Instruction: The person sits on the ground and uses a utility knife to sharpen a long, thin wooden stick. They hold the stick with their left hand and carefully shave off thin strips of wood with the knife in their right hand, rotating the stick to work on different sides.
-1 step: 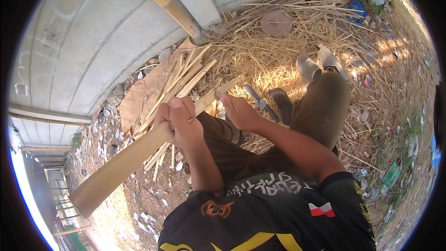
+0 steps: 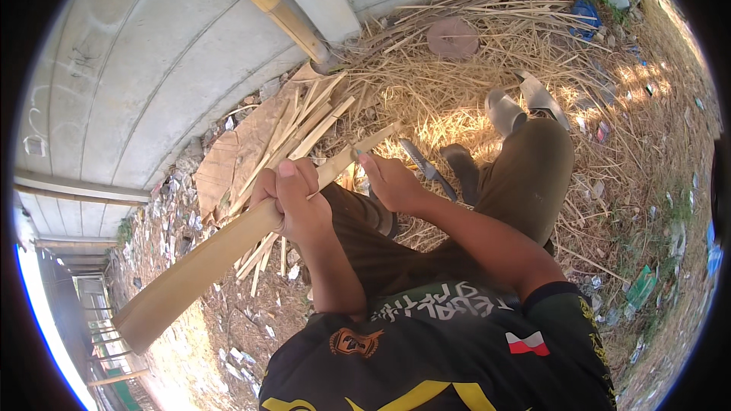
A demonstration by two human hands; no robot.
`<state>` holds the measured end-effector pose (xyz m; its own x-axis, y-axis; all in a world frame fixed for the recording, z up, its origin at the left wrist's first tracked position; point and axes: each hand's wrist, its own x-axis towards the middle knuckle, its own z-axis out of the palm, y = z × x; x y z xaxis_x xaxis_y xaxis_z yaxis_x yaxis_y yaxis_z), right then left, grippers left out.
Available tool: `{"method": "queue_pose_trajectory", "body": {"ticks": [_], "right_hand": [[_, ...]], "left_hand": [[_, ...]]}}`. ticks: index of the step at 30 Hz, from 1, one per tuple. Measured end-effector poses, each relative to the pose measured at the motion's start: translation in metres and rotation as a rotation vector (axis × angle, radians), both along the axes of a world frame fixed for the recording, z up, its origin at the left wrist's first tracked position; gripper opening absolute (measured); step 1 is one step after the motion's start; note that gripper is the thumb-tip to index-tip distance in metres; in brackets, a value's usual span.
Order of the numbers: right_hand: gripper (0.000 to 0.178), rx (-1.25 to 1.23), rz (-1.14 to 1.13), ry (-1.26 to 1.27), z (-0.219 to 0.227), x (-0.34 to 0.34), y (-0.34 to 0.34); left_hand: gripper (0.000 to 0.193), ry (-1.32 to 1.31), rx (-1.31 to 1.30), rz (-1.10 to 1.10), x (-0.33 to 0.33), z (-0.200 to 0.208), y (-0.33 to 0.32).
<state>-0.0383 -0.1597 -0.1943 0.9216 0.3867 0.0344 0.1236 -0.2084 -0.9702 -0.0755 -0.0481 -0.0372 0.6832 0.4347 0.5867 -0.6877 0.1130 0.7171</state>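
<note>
Left fingers leftward (tight around strip)

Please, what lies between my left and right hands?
In the head view, part of the bamboo strip lies between your left hand and right hand.

The dark shirt bears bold white lettering across its upper part, creased, with an orange crest on its left side and a white-and-red patch on its right. Beyond the shirt, leftward, the grey wall carries faint, illegible scrawls.
</note>
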Motion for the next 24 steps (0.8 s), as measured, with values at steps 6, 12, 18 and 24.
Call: {"method": "queue_pose_trajectory", "body": {"ticks": [6, 12, 18, 24], "right_hand": [[0.057, -0.035, -0.020, -0.011, 0.007, 0.003, 0.004], [0.058, 0.009, 0.050, -0.057, 0.021, -0.005, 0.000], [0.058, 0.024, -0.014, 0.029, 0.012, -0.009, 0.001], [0.068, -0.024, -0.022, 0.049, 0.005, -0.006, 0.008]], "left_hand": [[0.046, 0.020, -0.065, 0.018, 0.004, 0.000, 0.008], [0.046, 0.013, -0.037, 0.005, 0.005, -0.002, 0.010], [0.046, 0.006, -0.012, 0.003, 0.005, -0.001, 0.000], [0.047, -0.024, -0.048, -0.002, 0.007, 0.001, 0.011]]}}
